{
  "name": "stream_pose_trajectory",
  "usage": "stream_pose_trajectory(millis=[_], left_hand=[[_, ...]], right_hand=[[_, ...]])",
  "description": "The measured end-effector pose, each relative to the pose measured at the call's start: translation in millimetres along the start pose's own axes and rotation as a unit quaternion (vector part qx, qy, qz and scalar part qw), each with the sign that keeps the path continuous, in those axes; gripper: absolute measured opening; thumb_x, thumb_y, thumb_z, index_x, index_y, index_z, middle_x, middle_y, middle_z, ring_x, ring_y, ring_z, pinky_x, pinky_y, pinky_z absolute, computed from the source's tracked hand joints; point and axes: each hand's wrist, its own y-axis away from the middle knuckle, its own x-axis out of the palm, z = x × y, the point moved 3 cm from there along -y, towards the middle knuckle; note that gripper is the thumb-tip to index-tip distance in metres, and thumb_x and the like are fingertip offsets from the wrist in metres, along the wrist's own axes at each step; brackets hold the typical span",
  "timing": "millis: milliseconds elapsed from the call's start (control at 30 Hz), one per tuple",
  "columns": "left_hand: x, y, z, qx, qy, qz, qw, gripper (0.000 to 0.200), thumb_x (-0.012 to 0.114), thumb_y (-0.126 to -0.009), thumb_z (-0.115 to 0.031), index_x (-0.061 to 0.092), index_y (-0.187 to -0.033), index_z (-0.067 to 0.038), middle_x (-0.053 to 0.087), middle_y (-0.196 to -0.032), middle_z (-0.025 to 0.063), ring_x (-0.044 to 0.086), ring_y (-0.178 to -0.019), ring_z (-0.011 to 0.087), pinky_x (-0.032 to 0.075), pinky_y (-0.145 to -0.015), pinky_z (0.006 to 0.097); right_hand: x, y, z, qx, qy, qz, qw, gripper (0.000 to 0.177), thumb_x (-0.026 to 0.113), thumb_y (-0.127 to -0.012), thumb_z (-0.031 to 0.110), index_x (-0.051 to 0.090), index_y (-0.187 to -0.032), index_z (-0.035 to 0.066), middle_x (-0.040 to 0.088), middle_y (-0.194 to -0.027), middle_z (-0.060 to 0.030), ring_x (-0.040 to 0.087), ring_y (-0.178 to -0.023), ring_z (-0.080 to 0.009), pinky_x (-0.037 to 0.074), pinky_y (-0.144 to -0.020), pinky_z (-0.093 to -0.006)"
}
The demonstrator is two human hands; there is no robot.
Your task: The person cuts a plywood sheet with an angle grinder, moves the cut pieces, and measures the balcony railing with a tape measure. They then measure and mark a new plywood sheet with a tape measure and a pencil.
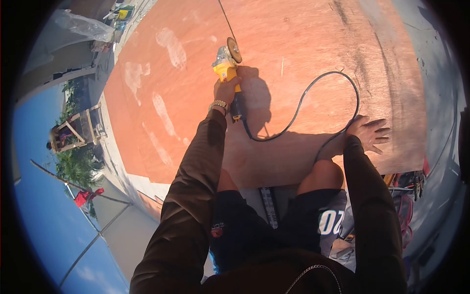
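Note:
My left hand (226, 91) is wrapped round the body of a yellow angle grinder (225, 71), with a gold watch at the wrist. The grinder's round disc (234, 49) stands on edge at a dark line that runs up the reddish plywood sheet (196, 122). From the tool's rear a dark cord (300, 104) loops over the sheet and passes by my right hand (369, 133). That hand lies flat on the plywood near its right part, fingers spread, holding nothing.
Tools (416, 181) lie beyond the sheet's lower right edge. A wooden frame (81, 130) stands at the left, with a person partly visible beside it. Clear plastic (83, 24) is at the upper left. My knees are at the sheet's near edge.

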Motion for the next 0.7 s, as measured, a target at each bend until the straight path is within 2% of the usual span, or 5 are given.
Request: stream_pose_trajectory(millis=[233, 433, 533, 633, 700], left_hand=[[0, 7, 13, 0.031, 0.004, -0.011, 0.999, 0.033, 0.073, -0.083, -0.019, 0.059, -0.107, -0.001, 0.063, -0.079, 0.0078, 0.064, -0.055, 0.0202, 0.056, -0.050, 0.0340], [3, 15, 13, -0.002, 0.036, -0.008, 0.999, 0.030, 0.073, -0.083, -0.021, 0.060, -0.103, -0.003, 0.063, -0.075, 0.0083, 0.064, -0.054, 0.0211, 0.056, -0.048, 0.0348], [0, 13, 28, -0.020, 0.022, -0.005, 1.000, 0.029, 0.073, -0.082, -0.022, 0.061, -0.101, -0.003, 0.062, -0.072, 0.0086, 0.064, -0.054, 0.0206, 0.055, -0.049, 0.0343], [1, 12, 32, 0.018, 0.030, 0.015, 0.999, 0.030, 0.073, -0.080, -0.022, 0.061, -0.100, -0.002, 0.063, -0.071, 0.0093, 0.064, -0.054, 0.0207, 0.054, -0.049, 0.0342], [0, 10, 26, 0.021, 0.015, -0.006, 1.000, 0.032, 0.072, -0.078, -0.021, 0.061, -0.100, 0.000, 0.063, -0.072, 0.0093, 0.064, -0.056, 0.0214, 0.053, -0.050, 0.0351]], right_hand=[[-10, 3, 1, -0.002, -0.003, 0.022, 1.000, 0.080, 0.042, -0.091, 0.054, 0.026, -0.159, 0.016, 0.017, -0.166, -0.0201, 0.012, -0.152, -0.0454, 0.007, -0.108, -0.0806], [-3, -1, 1, -0.004, 0.004, 0.010, 1.000, 0.078, 0.040, -0.092, 0.054, 0.027, -0.159, 0.016, 0.016, -0.166, -0.0199, 0.013, -0.152, -0.0446, 0.007, -0.109, -0.0799], [0, -2, 1, 0.001, -0.003, 0.007, 1.000, 0.082, 0.041, -0.091, 0.061, 0.028, -0.159, 0.017, 0.016, -0.166, -0.0199, 0.013, -0.152, -0.0442, 0.005, -0.109, -0.0802], [-4, -2, 3, 0.006, -0.027, 0.016, 0.999, 0.086, 0.043, -0.089, 0.066, 0.028, -0.159, 0.019, 0.016, -0.166, -0.0200, 0.012, -0.152, -0.0444, 0.003, -0.109, -0.0800], [-4, -3, 0, 0.002, -0.038, -0.006, 0.999, 0.086, 0.046, -0.086, 0.071, 0.033, -0.157, 0.025, 0.018, -0.166, -0.0178, 0.011, -0.152, -0.0444, 0.001, -0.109, -0.0801]])
